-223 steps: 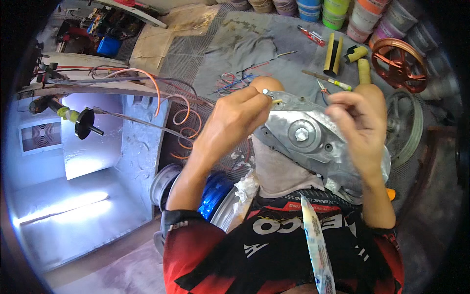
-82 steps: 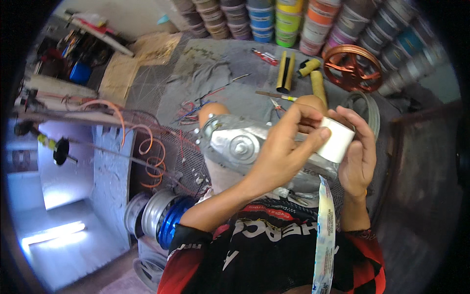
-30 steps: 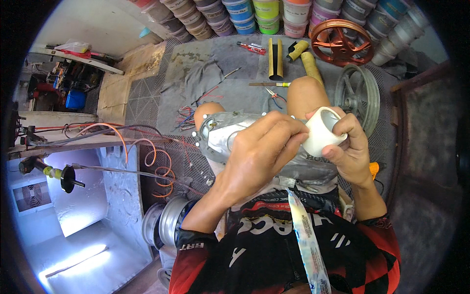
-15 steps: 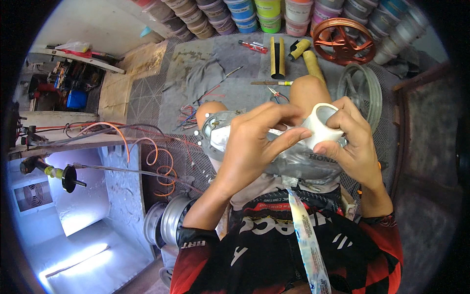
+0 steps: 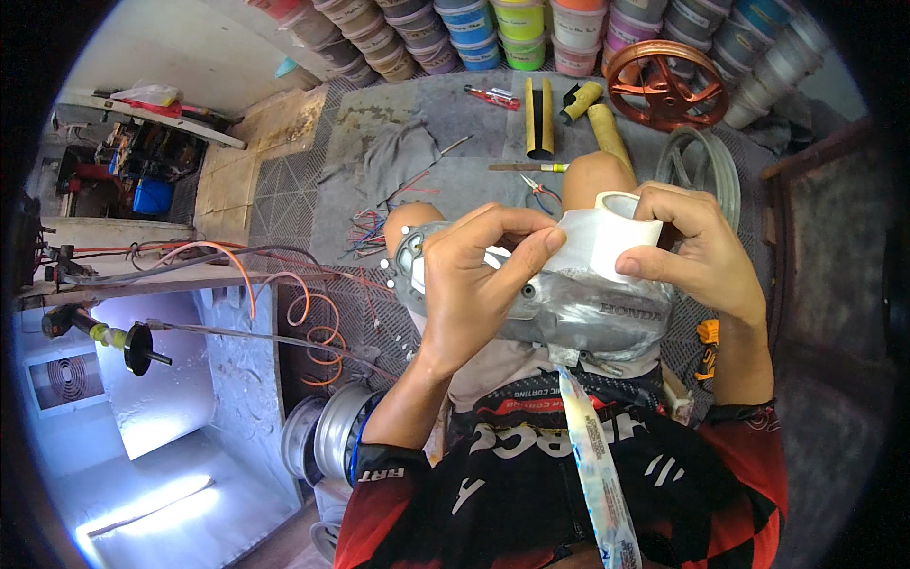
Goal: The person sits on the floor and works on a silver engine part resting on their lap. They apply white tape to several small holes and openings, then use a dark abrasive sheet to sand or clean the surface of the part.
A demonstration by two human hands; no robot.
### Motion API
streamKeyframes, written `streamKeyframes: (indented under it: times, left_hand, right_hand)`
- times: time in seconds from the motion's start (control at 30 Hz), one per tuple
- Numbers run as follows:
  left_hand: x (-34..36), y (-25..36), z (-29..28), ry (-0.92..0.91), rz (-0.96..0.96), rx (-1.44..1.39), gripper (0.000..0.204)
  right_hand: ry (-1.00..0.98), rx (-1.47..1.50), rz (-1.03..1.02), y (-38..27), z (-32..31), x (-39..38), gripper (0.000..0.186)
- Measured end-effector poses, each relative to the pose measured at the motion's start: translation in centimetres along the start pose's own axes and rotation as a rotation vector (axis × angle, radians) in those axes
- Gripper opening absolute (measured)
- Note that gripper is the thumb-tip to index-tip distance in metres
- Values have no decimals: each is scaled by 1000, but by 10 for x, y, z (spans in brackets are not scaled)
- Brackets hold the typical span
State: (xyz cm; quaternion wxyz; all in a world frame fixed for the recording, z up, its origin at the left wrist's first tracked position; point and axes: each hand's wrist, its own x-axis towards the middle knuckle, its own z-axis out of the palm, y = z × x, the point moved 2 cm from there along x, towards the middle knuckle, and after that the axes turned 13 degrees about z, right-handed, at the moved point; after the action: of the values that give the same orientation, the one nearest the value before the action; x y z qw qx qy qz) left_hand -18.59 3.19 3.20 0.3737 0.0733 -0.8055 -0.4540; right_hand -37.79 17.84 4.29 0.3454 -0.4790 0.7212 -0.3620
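Holding white tape (image 5: 614, 245), core (image 5: 621, 205) partly hidden

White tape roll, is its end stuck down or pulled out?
Pulled out: a strip stretches from the roll to the pinching left hand.

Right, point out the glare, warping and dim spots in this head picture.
Head view throughout: the light strip at lower left blows out to white; fisheye distortion makes the stacked tubs lean outward; the dark panel at right is dim; the white tape roll looks fairly sharp.
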Motion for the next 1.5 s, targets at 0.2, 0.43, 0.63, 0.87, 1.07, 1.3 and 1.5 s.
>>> streamKeyframes:
  times: [0.2,0.43,0.63,0.87,1.07,1.3,1.5]
  left_hand:
    - [1,5,-4,13,-67,84,13]
    - [-2,4,-7,55,96,171,44]
    - [14,14,-3,-1,284,185,55]
    - [13,14,4,-68,400,213,17]
    - [-12,-6,22,-13,-30,-111,13]
    - [-23,-7,22,-87,-105,-140,13]
    - [-29,-35,14,448,-539,-784,23]
  right_hand:
    - [285,-75,-172,-18,9,-2,31]
    - [497,-200,-312,-26,20,-8,36]
    - [520,-236,-412,-32,29,-8,35]
    - [493,-253,-401,-33,37,-15,33]
    - [511,-279,-370,-11,52,-18,31]
    - [510,-177,-410,6,49,-24,33]
    - [760,-60,-547,48,30,-26,35]
